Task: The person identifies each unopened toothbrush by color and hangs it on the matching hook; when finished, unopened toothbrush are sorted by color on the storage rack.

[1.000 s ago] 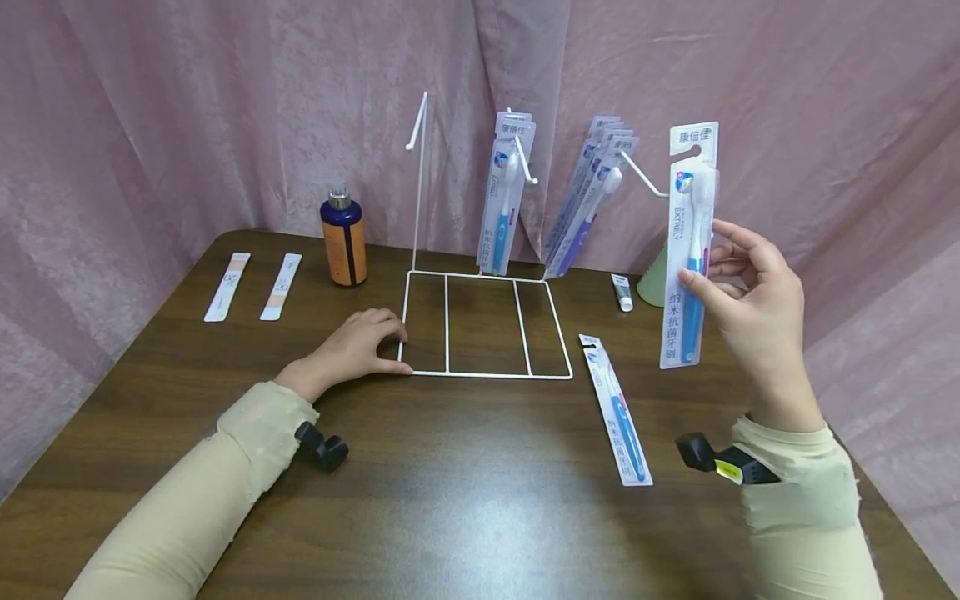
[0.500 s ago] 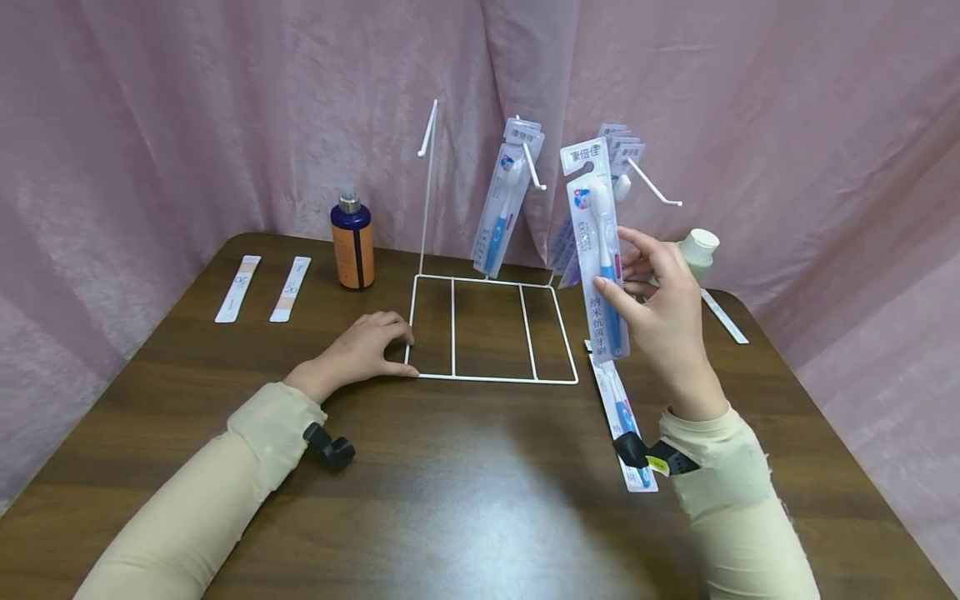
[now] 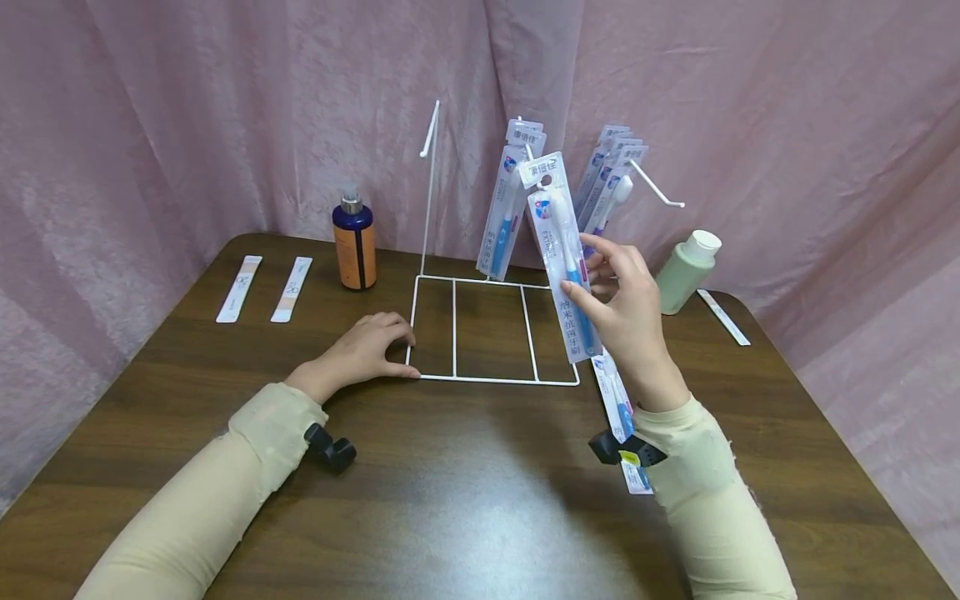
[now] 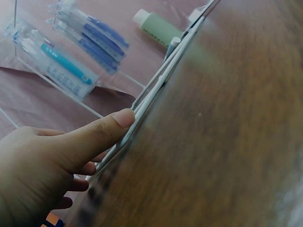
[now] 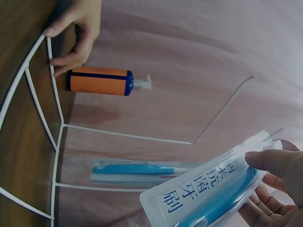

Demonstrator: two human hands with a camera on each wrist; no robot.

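My right hand [image 3: 628, 321] pinches a packaged blue toothbrush [image 3: 564, 267] by the edge of its card, slightly tilted. The hanging hole at its top overlaps the tip of the middle hook of a white wire display rack [image 3: 487, 380]. Behind it, blue packaged toothbrushes [image 3: 497, 225] hang on that middle hook. Several more packs [image 3: 600, 179], the front one purple, hang on the right hook, while the left hook [image 3: 429, 133] is bare. My left hand [image 3: 356, 354] grips the rack's front left corner, its thumb [image 4: 124, 118] on the bar.
Another packaged toothbrush [image 3: 613, 392] lies on the table, partly under my right wrist. A green bottle [image 3: 684, 275] and a white strip [image 3: 723, 317] are at the right. An orange and blue pump bottle [image 3: 354, 246] stands left of the rack, beside two white sachets [image 3: 291, 290].
My right hand has carried the packaged toothbrush leftward from the right side, past the right hook, to the front of the middle hook. My left hand has stayed on the rack corner.
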